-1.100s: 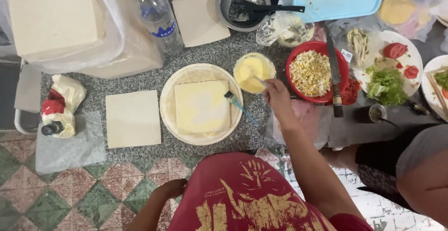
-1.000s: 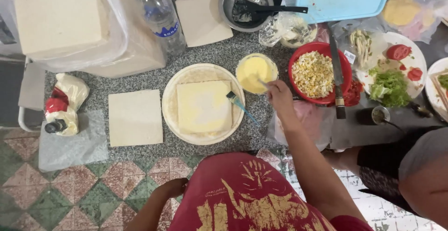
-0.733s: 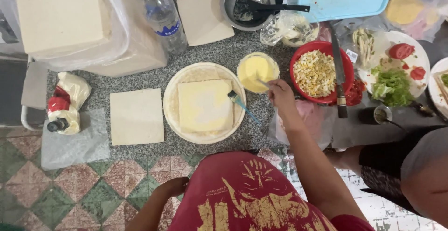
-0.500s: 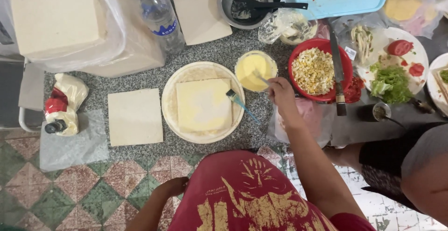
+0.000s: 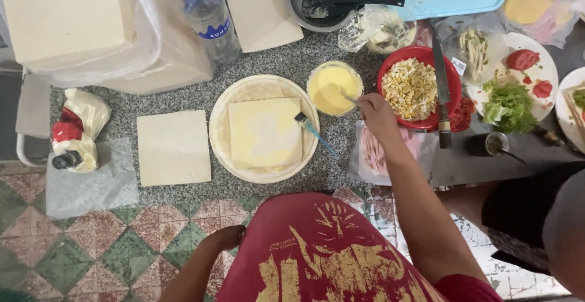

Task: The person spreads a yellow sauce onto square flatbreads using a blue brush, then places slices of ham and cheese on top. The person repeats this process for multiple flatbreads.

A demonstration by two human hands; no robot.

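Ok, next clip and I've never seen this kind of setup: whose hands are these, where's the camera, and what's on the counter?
There is no machine here: a person in a red shirt works with bare hands, and the single camera sits on their head, looking straight down. The right hand holds a thin utensil dipped into a small bowl of yellow liquid. The left hand hangs low by the hip, holding nothing that I can see. On the speckled counter a cream plate carries a square pastry sheet, with a blue-handled brush leaning on its rim. Another pastry square lies left of the plate; a red bowl of chopped filling with a knife across it stands to the right.
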